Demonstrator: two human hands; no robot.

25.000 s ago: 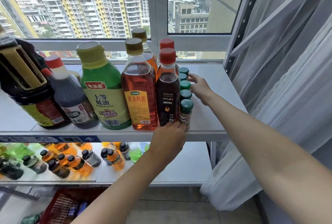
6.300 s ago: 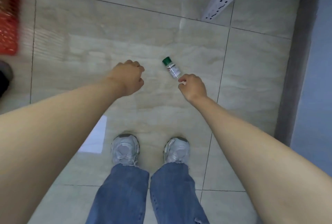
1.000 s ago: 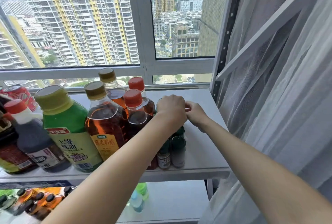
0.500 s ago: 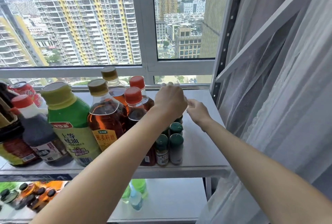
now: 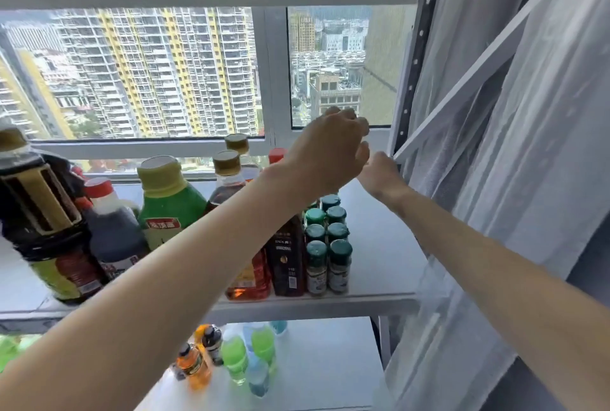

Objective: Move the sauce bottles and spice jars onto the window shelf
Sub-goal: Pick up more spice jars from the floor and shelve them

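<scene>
Green-capped spice jars (image 5: pixel 326 245) stand in two rows on the grey window shelf (image 5: pixel 379 245), right of a dark red-capped bottle (image 5: pixel 285 258). My left hand (image 5: pixel 330 150) hovers above the back jars with loosely curled fingers, and I see nothing in it. My right hand (image 5: pixel 383 176) is just to its right, over the shelf's back corner, also holding nothing. Further left on the shelf stand an amber bottle (image 5: pixel 227 176), a green oyster sauce bottle (image 5: pixel 168 206), a dark bottle with a white neck (image 5: pixel 112 232) and a large soy sauce jug (image 5: pixel 39 222).
The rack's black perforated upright (image 5: pixel 409 80) and a white diagonal brace (image 5: pixel 462 87) rise beside my right hand, with a sheer curtain (image 5: pixel 528 146) behind them. The lower shelf (image 5: pixel 330 361) carries small green, blue and orange drink bottles (image 5: pixel 234 358). The window (image 5: pixel 158 74) backs the shelf.
Both hands have lifted off the spice jar tops and moved up and back. The view has tilted upward, showing the shelf above.
</scene>
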